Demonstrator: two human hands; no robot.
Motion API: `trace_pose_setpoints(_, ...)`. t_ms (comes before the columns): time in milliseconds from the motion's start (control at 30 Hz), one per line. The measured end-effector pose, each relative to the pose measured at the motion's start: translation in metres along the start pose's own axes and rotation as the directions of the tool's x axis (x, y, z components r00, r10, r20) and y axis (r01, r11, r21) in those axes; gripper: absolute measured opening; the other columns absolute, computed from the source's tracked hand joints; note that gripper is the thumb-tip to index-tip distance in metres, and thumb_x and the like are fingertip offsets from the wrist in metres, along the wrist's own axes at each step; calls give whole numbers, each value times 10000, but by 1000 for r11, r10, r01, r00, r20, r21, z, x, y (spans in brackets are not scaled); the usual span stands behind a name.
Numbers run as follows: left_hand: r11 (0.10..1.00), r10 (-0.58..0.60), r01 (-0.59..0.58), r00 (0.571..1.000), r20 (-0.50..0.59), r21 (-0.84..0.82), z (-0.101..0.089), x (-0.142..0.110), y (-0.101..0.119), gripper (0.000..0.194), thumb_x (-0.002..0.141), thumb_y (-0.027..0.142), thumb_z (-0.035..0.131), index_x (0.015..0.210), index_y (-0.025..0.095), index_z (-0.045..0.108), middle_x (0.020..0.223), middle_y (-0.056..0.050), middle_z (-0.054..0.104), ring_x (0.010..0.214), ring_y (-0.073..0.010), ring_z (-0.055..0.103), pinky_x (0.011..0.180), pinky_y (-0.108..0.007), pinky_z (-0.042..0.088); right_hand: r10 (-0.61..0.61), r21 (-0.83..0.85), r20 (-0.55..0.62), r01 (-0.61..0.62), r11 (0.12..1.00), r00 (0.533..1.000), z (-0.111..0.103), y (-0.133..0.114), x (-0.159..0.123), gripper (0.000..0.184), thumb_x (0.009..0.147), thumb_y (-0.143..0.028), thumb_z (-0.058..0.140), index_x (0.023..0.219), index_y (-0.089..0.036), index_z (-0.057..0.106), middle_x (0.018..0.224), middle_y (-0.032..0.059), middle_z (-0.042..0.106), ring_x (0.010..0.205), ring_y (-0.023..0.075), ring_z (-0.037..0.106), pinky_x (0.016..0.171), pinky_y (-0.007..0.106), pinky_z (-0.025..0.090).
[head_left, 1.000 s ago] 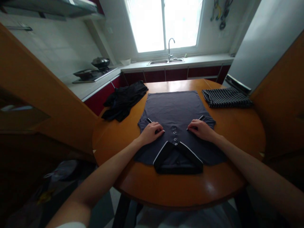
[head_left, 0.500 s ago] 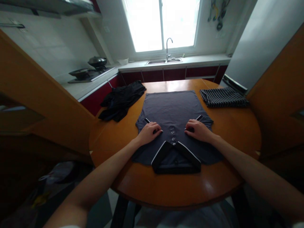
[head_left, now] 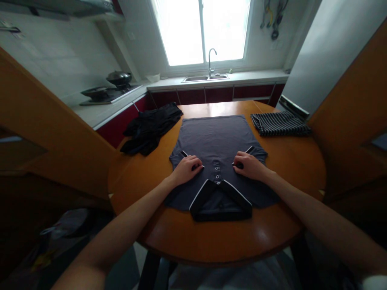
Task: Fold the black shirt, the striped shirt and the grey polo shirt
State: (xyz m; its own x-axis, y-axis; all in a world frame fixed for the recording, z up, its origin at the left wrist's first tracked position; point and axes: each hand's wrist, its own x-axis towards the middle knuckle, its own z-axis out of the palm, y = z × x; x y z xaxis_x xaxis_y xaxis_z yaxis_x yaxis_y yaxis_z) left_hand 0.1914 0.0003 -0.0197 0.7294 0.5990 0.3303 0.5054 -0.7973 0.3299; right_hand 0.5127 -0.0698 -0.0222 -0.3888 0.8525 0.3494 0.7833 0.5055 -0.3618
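A dark grey polo shirt point(head_left: 216, 135) lies flat on the round wooden table point(head_left: 217, 237), collar towards me, with white-trimmed sleeves folded in over the chest. My left hand point(head_left: 186, 169) rests on the left folded sleeve, fingers curled onto its trimmed cuff. On the other sleeve sits my right hand point(head_left: 248, 166), its fingers curled the same way on that cuff. A row of buttons on the placket shows between the two hands.
A crumpled black garment point(head_left: 151, 127) lies at the table's far left. A folded striped cloth point(head_left: 279, 123) lies at the far right. Behind are a counter with a sink point(head_left: 205, 78) and a stove with a pan point(head_left: 104, 90). Wooden panels flank both sides.
Both hands stay on the folded sleeves in almost the same pose. Only the view has drifted slightly, so everything sits a little further left.
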Motion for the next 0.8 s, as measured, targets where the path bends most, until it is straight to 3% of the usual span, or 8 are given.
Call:
trace_pose_setpoints(167,1000,-12,12,1000,2,-3,-1,0,2,140,958,308,563,876,214,628,829,-22,620,801,-185,572,810,-335,452,-4,-27,11,4,1000,1000,2,1,2,102,819,-145,616,737,-205,621,777,32,592,739,178,577,711,280,447)
trace_pose_setpoints(800,1000,2,-2,1000,4,-12,-4,2,6,124,944,282,569,858,210,621,812,-17,618,776,-180,569,803,-334,452,-48,-14,36,49,999,998,0,-1,1,158,837,-91,593,755,-194,681,816,50,630,752,177,599,736,277,463)
